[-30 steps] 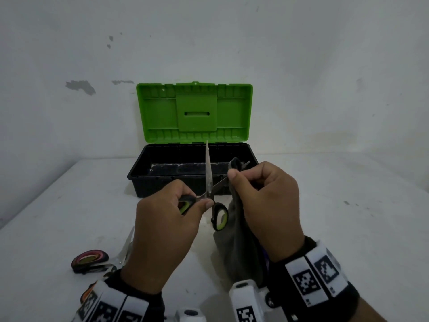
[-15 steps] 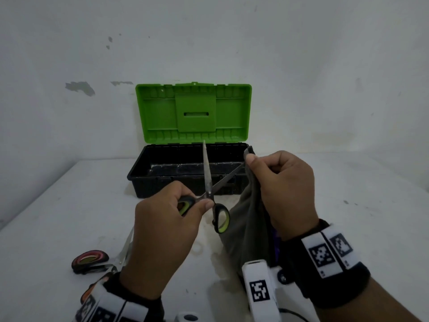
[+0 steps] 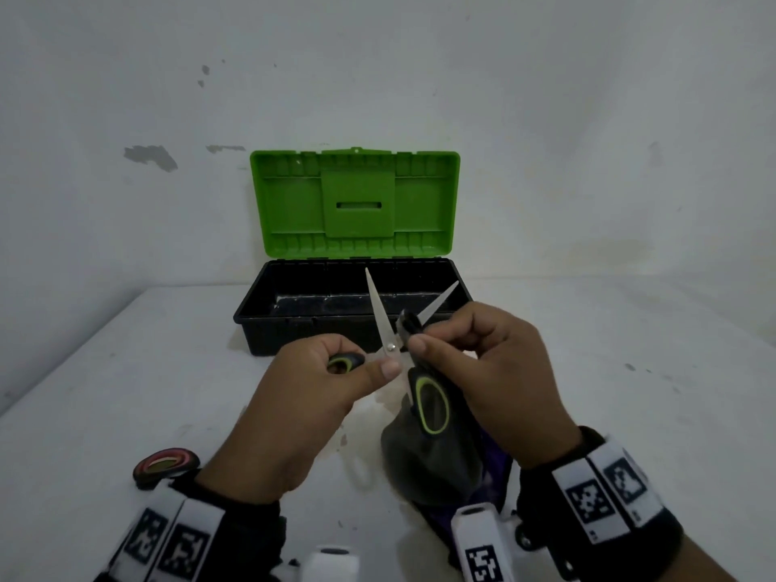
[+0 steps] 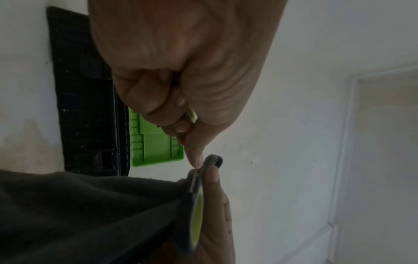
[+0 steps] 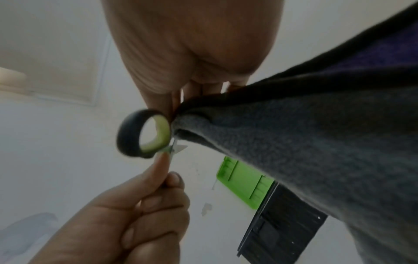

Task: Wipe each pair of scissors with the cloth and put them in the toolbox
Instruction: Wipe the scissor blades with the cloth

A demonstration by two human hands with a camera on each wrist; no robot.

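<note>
My left hand [image 3: 336, 373] grips one handle of the black-and-green scissors [image 3: 390, 346], which are held spread above the table in front of the toolbox [image 3: 260, 325]. My right hand [image 3: 457, 350] pinches the dark grey cloth [image 3: 432, 468] round the right blade close to the pivot; that blade's bare tip sticks out beyond the fingers. The rest of the cloth hangs down to the table. The free handle loop [image 5: 142, 134] hangs beside the cloth [image 5: 305, 151]. The left wrist view shows the left hand [image 4: 172, 107] curled on its handle.
The black toolbox stands open at the back, its green lid [image 3: 355, 195] upright against the wall. A second pair of scissors with red-and-black handles [image 3: 166, 462] lies at the near left, partly behind my left wrist. The white table [image 3: 630, 413] spreads to the right.
My right hand slid the cloth out to the blade's tip, then back down to near the pivot. The blade's tip now shows bare. The left hand kept its hold.
</note>
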